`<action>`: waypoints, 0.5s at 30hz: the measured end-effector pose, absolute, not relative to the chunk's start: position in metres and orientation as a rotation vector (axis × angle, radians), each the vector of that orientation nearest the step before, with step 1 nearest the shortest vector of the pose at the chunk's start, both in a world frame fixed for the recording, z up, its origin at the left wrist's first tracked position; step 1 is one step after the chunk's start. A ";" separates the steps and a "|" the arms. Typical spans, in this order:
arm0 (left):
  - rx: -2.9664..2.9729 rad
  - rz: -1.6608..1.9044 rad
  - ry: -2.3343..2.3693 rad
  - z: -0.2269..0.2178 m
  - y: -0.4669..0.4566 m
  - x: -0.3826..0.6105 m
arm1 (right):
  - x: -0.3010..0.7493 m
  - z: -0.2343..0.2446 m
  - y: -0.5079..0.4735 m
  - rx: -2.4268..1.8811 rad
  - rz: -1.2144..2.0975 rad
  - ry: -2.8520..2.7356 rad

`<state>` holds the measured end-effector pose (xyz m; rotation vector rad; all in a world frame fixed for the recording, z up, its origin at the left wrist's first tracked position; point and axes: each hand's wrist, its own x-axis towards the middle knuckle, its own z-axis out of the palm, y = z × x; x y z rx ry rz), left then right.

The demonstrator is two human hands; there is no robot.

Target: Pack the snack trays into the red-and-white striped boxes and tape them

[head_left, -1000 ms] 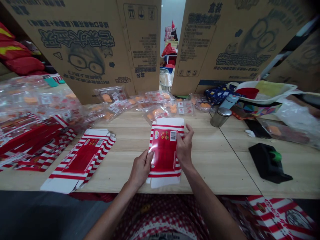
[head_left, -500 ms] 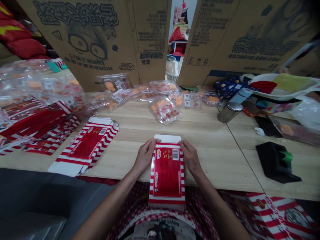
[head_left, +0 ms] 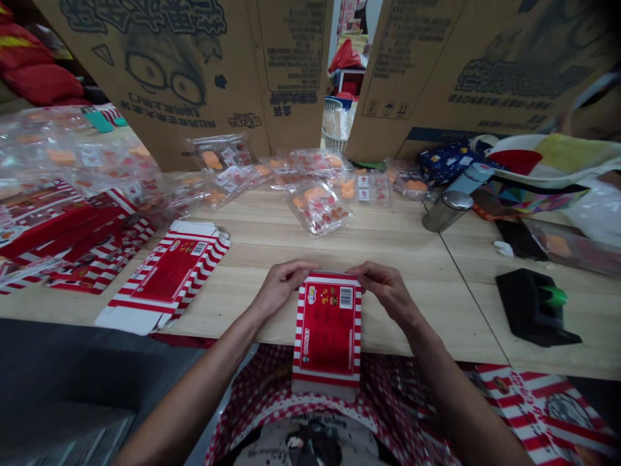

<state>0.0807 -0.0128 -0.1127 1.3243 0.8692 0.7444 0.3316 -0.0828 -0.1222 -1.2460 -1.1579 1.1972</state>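
I hold a red box with white stripes (head_left: 328,330) upright at the near edge of the wooden table (head_left: 417,285), its lower end over my lap. My left hand (head_left: 281,285) grips the box's top left corner with curled fingers. My right hand (head_left: 383,288) grips the top right corner, fingers folded over the top end. A stack of flat red striped cartons (head_left: 167,275) lies on the table to the left. A clear packet of orange and red pieces (head_left: 320,210) lies just beyond the box.
Large cardboard cartons (head_left: 194,71) stand along the back. More clear packets (head_left: 228,168) and flat red cartons (head_left: 68,239) cover the left. A metal flask (head_left: 446,210) and a black tape dispenser (head_left: 533,307) sit on the right, with a white tray (head_left: 557,158) behind.
The box came toward me from flat on the table to the table's edge. The white top flap seen before no longer shows, and both hands now close over the top end.
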 end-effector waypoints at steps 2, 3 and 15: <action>1.372 0.721 0.829 -0.112 -0.016 0.077 | 0.334 -0.118 -0.088 -1.247 1.193 -1.275; 1.371 0.706 0.818 -0.111 -0.018 0.076 | 0.335 -0.114 -0.090 -1.232 1.229 -1.328; 1.337 0.709 0.918 -0.076 -0.024 0.095 | 0.337 -0.064 -0.082 -1.358 1.309 -1.575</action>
